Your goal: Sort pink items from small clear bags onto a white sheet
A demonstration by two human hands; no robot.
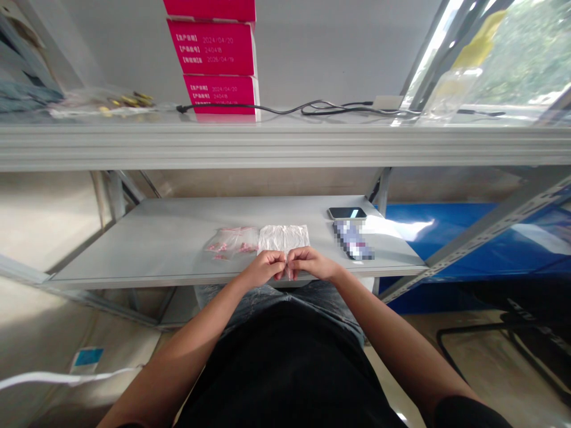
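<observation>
Hands at table (178, 238) front edge: left hand (263, 268) and right hand (312, 263) meet, fingers pinched on small clear packet (288, 270). White sheet (284, 238) at 12 o'clock of hands; clear bags (232, 241) at 10 o'clock, phone (347, 213) at 2 o'clock.

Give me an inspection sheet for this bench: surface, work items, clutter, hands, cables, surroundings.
Surface: grey table, low shelf level.
Work items: small clear item pinched between both hands; clear bags with pink pieces; white sheet.
Clutter: phone; blurred item.
Hands: left hand and right hand meet at the table's front edge.
Cables: black cable on upper shelf; white cable on floor.
Surroundings: pink boxes, window, blue surface.
</observation>
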